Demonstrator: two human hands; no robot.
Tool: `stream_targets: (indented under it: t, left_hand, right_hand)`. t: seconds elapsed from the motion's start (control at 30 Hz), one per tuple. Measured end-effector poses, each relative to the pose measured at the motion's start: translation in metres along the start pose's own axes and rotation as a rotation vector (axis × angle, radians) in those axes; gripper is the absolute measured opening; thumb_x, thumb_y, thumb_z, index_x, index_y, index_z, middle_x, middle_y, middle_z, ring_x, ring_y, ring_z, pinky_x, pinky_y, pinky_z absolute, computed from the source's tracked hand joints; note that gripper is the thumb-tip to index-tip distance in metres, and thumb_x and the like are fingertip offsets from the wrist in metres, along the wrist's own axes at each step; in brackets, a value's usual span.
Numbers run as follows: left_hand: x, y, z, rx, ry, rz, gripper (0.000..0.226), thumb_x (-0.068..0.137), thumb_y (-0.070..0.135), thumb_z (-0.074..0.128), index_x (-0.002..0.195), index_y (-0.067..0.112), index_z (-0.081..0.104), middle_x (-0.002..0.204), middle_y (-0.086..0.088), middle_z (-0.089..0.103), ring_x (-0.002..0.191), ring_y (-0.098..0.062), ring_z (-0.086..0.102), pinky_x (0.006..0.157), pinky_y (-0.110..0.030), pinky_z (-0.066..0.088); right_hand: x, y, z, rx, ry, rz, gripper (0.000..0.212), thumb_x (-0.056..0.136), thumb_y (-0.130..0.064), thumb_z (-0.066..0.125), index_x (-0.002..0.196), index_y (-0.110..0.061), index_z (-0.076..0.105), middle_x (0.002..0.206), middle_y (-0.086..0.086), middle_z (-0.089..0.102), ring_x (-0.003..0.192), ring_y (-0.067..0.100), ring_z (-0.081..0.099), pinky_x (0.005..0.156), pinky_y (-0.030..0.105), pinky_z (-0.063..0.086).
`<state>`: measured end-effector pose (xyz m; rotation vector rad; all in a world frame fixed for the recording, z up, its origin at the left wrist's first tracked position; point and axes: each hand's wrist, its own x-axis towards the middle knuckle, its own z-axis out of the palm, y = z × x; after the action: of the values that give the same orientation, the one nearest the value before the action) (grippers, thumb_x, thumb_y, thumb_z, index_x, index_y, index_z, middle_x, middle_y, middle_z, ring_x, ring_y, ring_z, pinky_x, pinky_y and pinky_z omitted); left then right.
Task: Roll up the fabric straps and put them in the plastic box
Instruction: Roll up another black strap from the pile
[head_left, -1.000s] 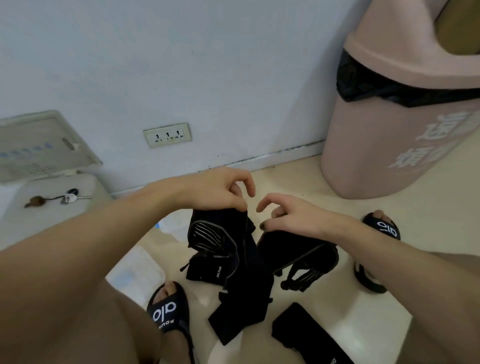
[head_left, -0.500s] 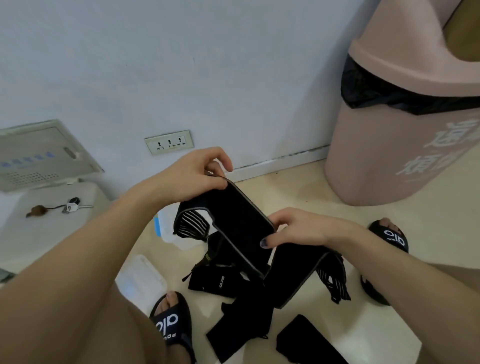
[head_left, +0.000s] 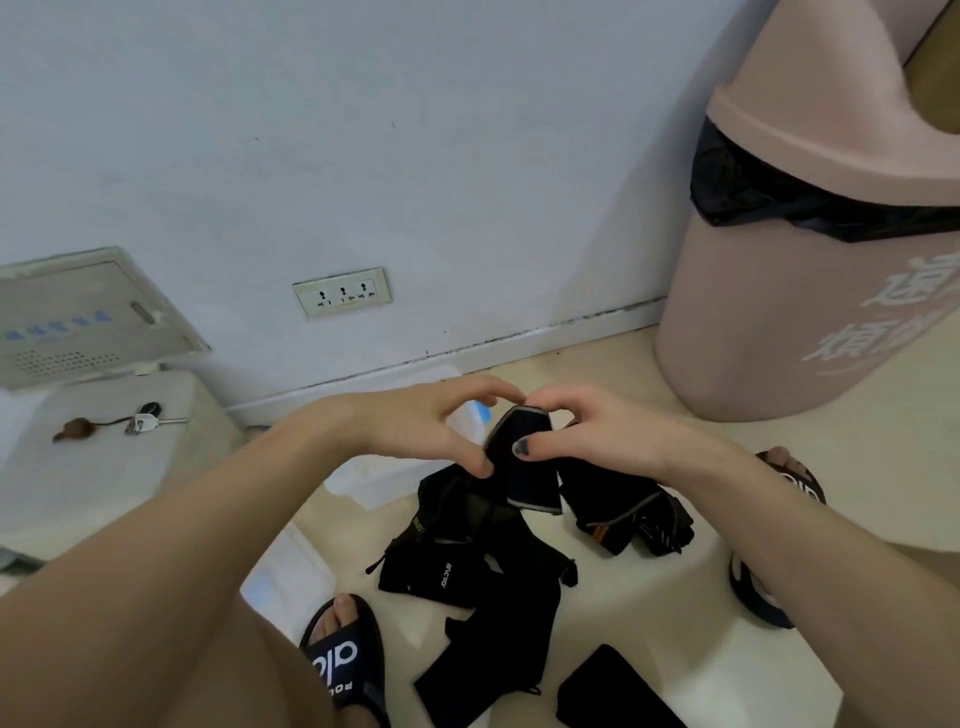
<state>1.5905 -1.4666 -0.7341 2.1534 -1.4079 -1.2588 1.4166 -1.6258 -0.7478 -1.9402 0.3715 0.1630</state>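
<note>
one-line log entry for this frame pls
left hand: pinches strap | right hand: pinches strap | plastic box: no strap visible inside

Matt black cloth strap (head_left: 524, 457) in my hands.
Its edge is grey-trimmed; the floor (head_left: 649, 597) is glossy, the pink bin (head_left: 779, 322) smooth plastic.

Both hands meet mid-frame: left hand (head_left: 415, 426) and right hand (head_left: 597, 431) pinch one strap (head_left: 524, 462) between them, above floor (head_left: 675, 597). More straps (head_left: 467, 587) piled below on floor, between two sandalled feet. Plastic box (head_left: 384, 478) behind left hand. Bin (head_left: 779, 312) far right by wall (head_left: 363, 130). Keys (head_left: 140, 422) on ledge, far left.
</note>
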Motion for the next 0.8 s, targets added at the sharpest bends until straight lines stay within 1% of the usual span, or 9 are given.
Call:
stream_targets:
  t: [0.07,0.13,0.23,0.27,0.37,0.47,0.57,0.7,0.8]
  left_hand:
    - [0.003,0.004,0.006,-0.023,0.018,0.062,0.076,0.075,0.045,0.080,0.139,0.057,0.040,0.149,0.026,0.039,0.145,0.000,0.030,0.120,-0.038,0.029]
    - [0.005,0.006,0.009,-0.029,0.045,0.084,0.071,0.080,0.042,0.081,0.138,0.052,0.041,0.148,0.026,0.041,0.145,0.002,0.030,0.121,-0.038,0.029]
    - [0.007,0.008,0.010,-0.068,0.048,0.127,0.055,0.078,0.046,0.081,0.123,0.051,0.050,0.137,0.026,0.053,0.141,0.001,0.038,0.119,-0.043,0.033]
    - [0.008,0.009,0.010,-0.068,0.058,0.143,0.046,0.078,0.046,0.081,0.115,0.048,0.053,0.129,0.025,0.057,0.137,0.000,0.043,0.117,-0.045,0.036]
    - [0.010,0.011,0.007,0.018,0.128,0.168,0.022,0.082,0.043,0.078,0.095,0.034,0.062,0.107,0.018,0.062,0.118,-0.007,0.057,0.108,-0.047,0.044]
    - [0.007,0.009,-0.004,0.061,0.192,0.157,0.024,0.083,0.045,0.069,0.088,0.021,0.067,0.095,0.009,0.065,0.099,-0.010,0.062,0.098,-0.040,0.049]
    - [0.003,0.001,-0.019,-0.014,0.252,0.112,0.036,0.080,0.044,0.066,0.078,0.008,0.056,0.070,0.001,0.052,0.068,-0.015,0.050,0.070,-0.036,0.040]
    - [-0.002,-0.017,-0.027,-0.025,0.257,0.005,0.046,0.082,0.047,0.066,0.077,0.004,0.051,0.065,0.002,0.043,0.063,-0.016,0.040,0.065,-0.035,0.031]
    - [0.001,-0.028,-0.027,0.081,0.199,-0.098,0.038,0.095,0.040,0.066,0.074,0.011,0.054,0.065,0.005,0.045,0.062,-0.015,0.042,0.065,-0.032,0.033]
  right_hand:
    - [0.001,-0.001,0.000,0.002,0.000,0.008,0.007,0.089,-0.023,0.075,0.091,-0.017,0.073,0.092,-0.006,0.070,0.079,0.004,0.068,0.078,0.028,0.051]
    - [0.001,-0.001,-0.002,-0.007,-0.002,-0.007,0.009,0.090,-0.024,0.074,0.092,-0.015,0.072,0.097,0.001,0.070,0.088,0.015,0.070,0.087,0.039,0.053]
    - [0.001,-0.001,-0.005,0.022,-0.001,-0.054,0.008,0.093,-0.017,0.072,0.094,-0.009,0.071,0.100,0.002,0.071,0.098,0.012,0.068,0.095,0.037,0.050]
    - [0.001,-0.001,-0.005,0.036,-0.006,-0.065,0.006,0.094,-0.015,0.071,0.093,-0.009,0.071,0.097,0.001,0.070,0.097,0.010,0.068,0.093,0.031,0.051]
    - [0.000,-0.002,-0.005,0.049,-0.033,-0.052,0.010,0.094,-0.014,0.071,0.086,-0.013,0.065,0.080,-0.005,0.063,0.073,0.005,0.061,0.067,0.015,0.045]
    - [0.001,0.005,-0.011,-0.105,-0.060,0.020,0.012,0.091,-0.018,0.074,0.089,-0.012,0.064,0.084,0.010,0.065,0.071,0.012,0.061,0.066,0.025,0.047]
    - [0.000,0.013,-0.016,-0.165,-0.075,0.098,0.012,0.091,-0.020,0.074,0.100,-0.013,0.071,0.098,0.011,0.074,0.080,0.017,0.071,0.072,0.027,0.055]
    - [0.003,0.015,-0.021,-0.163,-0.003,0.117,0.011,0.093,-0.022,0.073,0.101,-0.013,0.072,0.090,0.006,0.074,0.072,0.008,0.068,0.066,0.021,0.053]
    - [0.007,0.019,-0.028,-0.097,-0.004,0.163,0.012,0.093,-0.019,0.072,0.102,-0.011,0.070,0.093,0.012,0.076,0.072,0.013,0.069,0.070,0.028,0.054]
